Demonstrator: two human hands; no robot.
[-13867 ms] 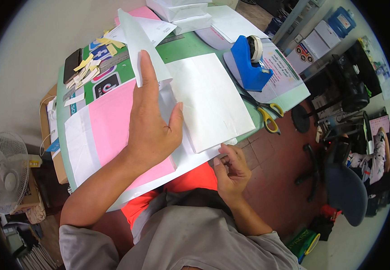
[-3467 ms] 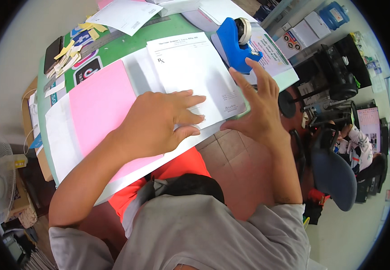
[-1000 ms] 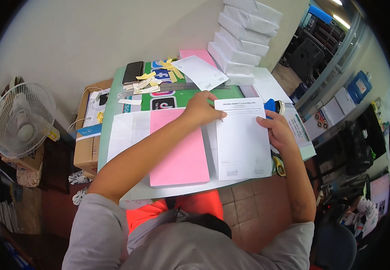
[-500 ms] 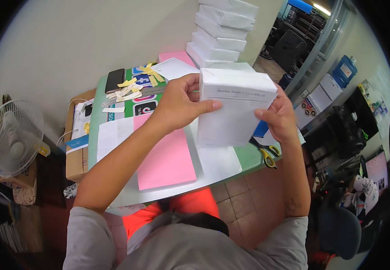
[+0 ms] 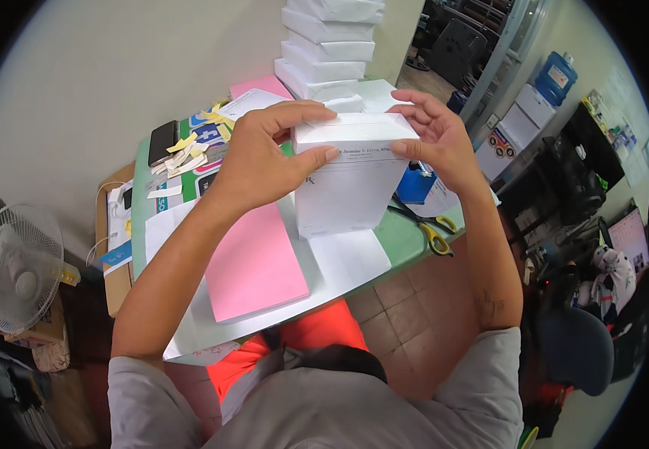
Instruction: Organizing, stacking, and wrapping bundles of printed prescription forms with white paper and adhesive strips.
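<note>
A white paper-wrapped pack [image 5: 347, 191] with small dark print on its front stands on end on the table. My left hand [image 5: 264, 150] grips its top left corner, thumb on the front face and fingers along the top. At the top right corner is my right hand [image 5: 440, 142], its thumb on the front and a fingertip at the back edge; its other fingers are raised and bent. Left of the pack lies a pink paper stack [image 5: 257, 262] on white sheets [image 5: 182, 329]. Yellow-handled scissors [image 5: 430, 228] rest to the right, by a blue holder [image 5: 416, 183].
Several white wrapped packs [image 5: 324, 52] are stacked at the back against the wall. A dark phone [image 5: 163, 142], paper strips [image 5: 182, 157] and a white sheet [image 5: 253, 105] lie on the green tabletop [image 5: 139, 202]. A fan [image 5: 17, 266] stands at left, a cardboard box [image 5: 107, 273] beside the table.
The pack has gone from being held up, tilted, to standing lower on the table. My right hand has shifted from its side to the top corner, fingers loosening. The view has turned slightly.
</note>
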